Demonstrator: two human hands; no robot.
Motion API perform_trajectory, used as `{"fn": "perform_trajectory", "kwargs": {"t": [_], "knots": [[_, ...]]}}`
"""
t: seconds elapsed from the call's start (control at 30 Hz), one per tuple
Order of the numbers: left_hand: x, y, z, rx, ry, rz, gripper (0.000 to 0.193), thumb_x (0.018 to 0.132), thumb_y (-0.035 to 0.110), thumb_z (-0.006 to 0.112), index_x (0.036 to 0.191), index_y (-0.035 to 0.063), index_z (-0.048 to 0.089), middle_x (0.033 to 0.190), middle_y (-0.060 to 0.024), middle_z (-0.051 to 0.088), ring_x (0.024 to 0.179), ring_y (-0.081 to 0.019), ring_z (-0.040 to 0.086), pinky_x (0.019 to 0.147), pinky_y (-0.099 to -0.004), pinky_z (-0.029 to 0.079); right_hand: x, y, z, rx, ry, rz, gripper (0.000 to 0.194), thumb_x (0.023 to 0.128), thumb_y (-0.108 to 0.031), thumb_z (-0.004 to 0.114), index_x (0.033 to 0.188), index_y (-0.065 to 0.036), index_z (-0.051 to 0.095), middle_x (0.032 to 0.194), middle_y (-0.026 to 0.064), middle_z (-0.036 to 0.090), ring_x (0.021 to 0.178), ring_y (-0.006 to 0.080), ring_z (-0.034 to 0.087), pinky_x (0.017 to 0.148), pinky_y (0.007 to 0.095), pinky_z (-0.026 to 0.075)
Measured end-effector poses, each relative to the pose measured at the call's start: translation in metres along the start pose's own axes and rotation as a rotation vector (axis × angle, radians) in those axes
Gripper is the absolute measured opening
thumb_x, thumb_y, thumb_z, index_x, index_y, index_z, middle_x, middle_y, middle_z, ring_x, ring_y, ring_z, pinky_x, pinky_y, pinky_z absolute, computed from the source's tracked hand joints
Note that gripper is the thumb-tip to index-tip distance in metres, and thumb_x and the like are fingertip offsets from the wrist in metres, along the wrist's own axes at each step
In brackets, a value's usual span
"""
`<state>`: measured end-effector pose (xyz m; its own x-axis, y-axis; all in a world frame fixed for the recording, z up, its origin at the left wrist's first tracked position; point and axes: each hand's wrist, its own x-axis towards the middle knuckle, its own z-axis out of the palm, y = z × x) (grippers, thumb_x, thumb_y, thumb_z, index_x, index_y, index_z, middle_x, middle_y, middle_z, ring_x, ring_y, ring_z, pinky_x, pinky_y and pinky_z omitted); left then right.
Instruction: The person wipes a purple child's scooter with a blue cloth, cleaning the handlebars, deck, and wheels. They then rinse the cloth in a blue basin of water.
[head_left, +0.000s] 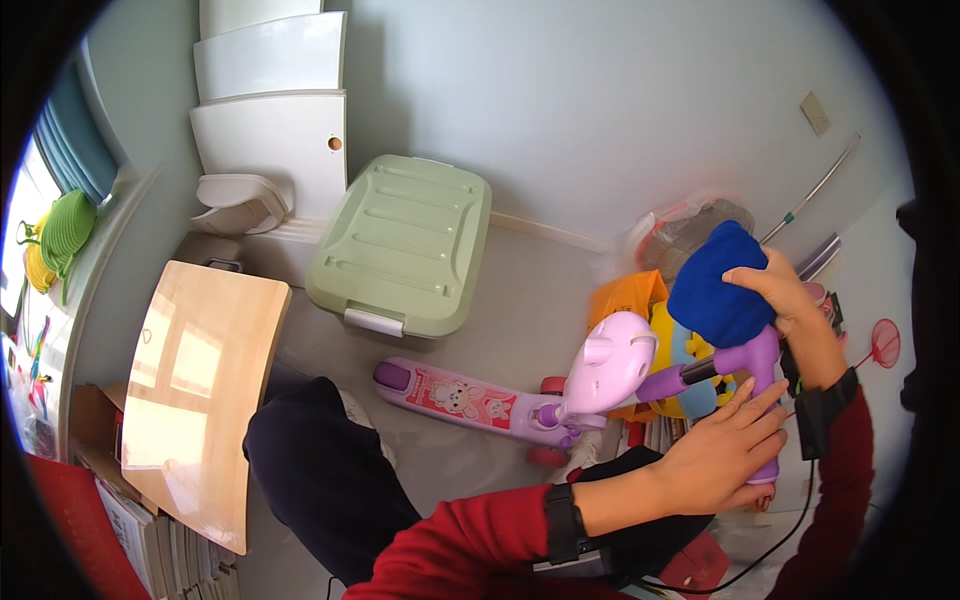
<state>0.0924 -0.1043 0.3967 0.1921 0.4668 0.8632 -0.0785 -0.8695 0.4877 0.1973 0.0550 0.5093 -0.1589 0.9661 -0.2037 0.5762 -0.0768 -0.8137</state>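
Observation:
A child's kick scooter in pink and purple stands before me, its deck (457, 396) printed with cartoon rabbits. A pale lilac seat-like part (611, 367) sticks up above the front wheels. My left hand (712, 457) lies around the near side of the purple handlebar (750, 356), fingers over its top. In my right hand (787, 289) is a blue cloth (720, 289), pressed over the handlebar's far end, which it hides. The thumb rests on top of the cloth; the other fingers are mostly hidden.
A green lidded storage box (405, 244) stands by the wall. At left is a light wooden tabletop (206, 397) near stacked books (180, 555). Beyond the handlebar are an orange bag (622, 292) and a red net (886, 343). A black cable (780, 536) hangs from my right wrist.

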Motion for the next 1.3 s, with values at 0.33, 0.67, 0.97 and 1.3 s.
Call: {"fn": "perform_trajectory", "kwargs": {"t": [0.33,0.67,0.97,1.3], "knots": [[0.004,0.002,-0.008,0.009,-0.019,0.016,0.051,0.081,0.03,0.07,0.117,-0.0021,0.054,0.128,-0.0195,0.048,0.141,-0.0393,0.029,0.116,-0.0537,0.024,-0.013,0.072,0.007,1.025,-0.188,0.027,0.038,0.081,-0.015,0.072,0.114,0.002,0.062,0.103,0.0121,0.068,0.088,0.0215,0.068,0.078,0.0332,0.056],[0.003,0.012,-0.005,0.059,-0.058,-0.047,0.047,0.083,0.029,0.069,0.118,0.0002,0.054,0.13,-0.0177,0.049,0.142,-0.0379,0.03,0.114,-0.0537,0.029,0.0,0.005,-0.008,-0.415,0.035,-0.164,0.037,0.077,-0.015,0.077,0.105,0.004,0.065,0.095,0.0115,0.07,0.087,0.0195,0.068,0.077,0.0324,0.055],[0.004,0.011,-0.004,0.033,-0.109,-0.052,0.046,0.085,0.029,0.069,0.117,-0.0003,0.056,0.13,-0.0179,0.05,0.14,-0.0378,0.033,0.113,-0.0545,0.03,-0.013,0.072,0.001,0.884,-0.202,-0.053,0.034,0.084,-0.017,0.073,0.113,-0.001,0.064,0.103,0.01,0.068,0.092,0.0217,0.067,0.081,0.0343,0.055],[0.007,0.017,-0.014,0.123,-0.144,-0.035,0.047,0.085,0.027,0.071,0.122,0.0027,0.057,0.132,-0.0157,0.05,0.14,-0.0386,0.034,0.111,-0.051,0.033,-0.014,0.036,-0.006,0.399,-0.062,0.009,0.039,0.082,-0.018,0.076,0.117,-0.003,0.063,0.106,0.0112,0.068,0.093,0.0258,0.067,0.083,0.0368,0.055]]}}
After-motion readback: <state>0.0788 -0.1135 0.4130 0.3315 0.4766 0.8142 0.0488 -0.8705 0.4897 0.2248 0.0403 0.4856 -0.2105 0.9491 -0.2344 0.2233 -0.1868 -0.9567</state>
